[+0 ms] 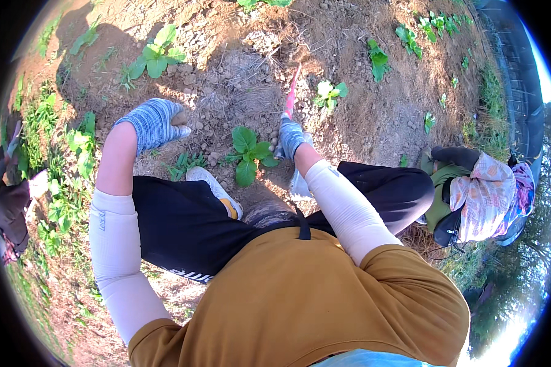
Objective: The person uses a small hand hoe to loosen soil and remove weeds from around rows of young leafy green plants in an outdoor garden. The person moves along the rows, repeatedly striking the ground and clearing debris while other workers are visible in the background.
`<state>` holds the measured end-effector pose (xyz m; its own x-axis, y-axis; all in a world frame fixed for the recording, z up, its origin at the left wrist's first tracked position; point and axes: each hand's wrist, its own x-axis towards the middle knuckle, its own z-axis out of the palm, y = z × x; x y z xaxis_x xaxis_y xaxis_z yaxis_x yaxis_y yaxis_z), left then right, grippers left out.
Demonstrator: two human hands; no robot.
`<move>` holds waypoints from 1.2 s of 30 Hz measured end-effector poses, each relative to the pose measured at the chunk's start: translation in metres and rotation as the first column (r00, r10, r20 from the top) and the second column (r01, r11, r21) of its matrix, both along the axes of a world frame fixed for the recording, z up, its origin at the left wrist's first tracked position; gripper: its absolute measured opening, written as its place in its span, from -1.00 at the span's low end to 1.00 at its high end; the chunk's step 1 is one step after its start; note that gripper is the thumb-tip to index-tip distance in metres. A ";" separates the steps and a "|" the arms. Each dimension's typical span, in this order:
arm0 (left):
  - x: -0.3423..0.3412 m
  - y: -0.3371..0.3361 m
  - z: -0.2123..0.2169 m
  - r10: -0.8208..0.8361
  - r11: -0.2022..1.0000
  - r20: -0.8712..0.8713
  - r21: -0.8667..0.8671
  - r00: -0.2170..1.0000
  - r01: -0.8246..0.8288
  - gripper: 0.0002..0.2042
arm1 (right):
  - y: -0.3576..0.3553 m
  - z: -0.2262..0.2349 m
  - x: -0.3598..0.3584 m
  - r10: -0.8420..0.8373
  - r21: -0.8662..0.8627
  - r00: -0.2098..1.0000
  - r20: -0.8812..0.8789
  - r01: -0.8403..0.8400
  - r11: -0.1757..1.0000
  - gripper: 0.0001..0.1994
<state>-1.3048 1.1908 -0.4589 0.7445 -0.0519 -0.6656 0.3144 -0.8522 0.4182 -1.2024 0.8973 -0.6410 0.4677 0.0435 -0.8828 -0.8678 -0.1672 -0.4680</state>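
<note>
My left hand, in a blue-grey knit glove with grey fingertips, hovers over the soil left of centre. Its fingers are curled in; anything inside them is too small or hidden to make out. My right hand, gloved alike, is closed around a slim red tool that points away from me, its far tip at the soil. The tool's exact kind is unclear. Between my hands and nearer to me grows a leafy green seedling. A smaller seedling stands just right of the tool.
More seedlings dot the dry, cloddy soil, with others at the far right. Weeds line the left side. My shoe is close to the middle seedling. Another person crouches at the right, beside dark sheeting.
</note>
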 end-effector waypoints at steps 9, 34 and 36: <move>-0.007 0.008 -0.010 -0.069 0.997 0.110 -0.025 0.992 0.073 -0.63 | -0.045 0.027 0.059 0.616 -0.450 0.782 0.096 -0.518 0.728 -0.58; -0.002 -0.016 -0.003 -0.096 0.995 0.200 0.033 0.975 0.091 -0.71 | -0.146 0.219 0.160 0.937 -0.576 0.298 -0.182 -0.805 0.145 -0.48; -0.004 -0.031 0.025 -0.035 0.998 0.140 0.054 0.990 0.027 -0.71 | -0.184 0.217 0.166 0.948 -0.541 0.255 -0.190 -0.833 0.116 -0.49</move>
<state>-1.3089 1.1599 -0.4338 0.8295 -0.0445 -0.5567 0.2286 -0.8825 0.4111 -1.0367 0.7130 -0.4244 0.5169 0.1874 -0.8353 0.1481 -0.9806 -0.1283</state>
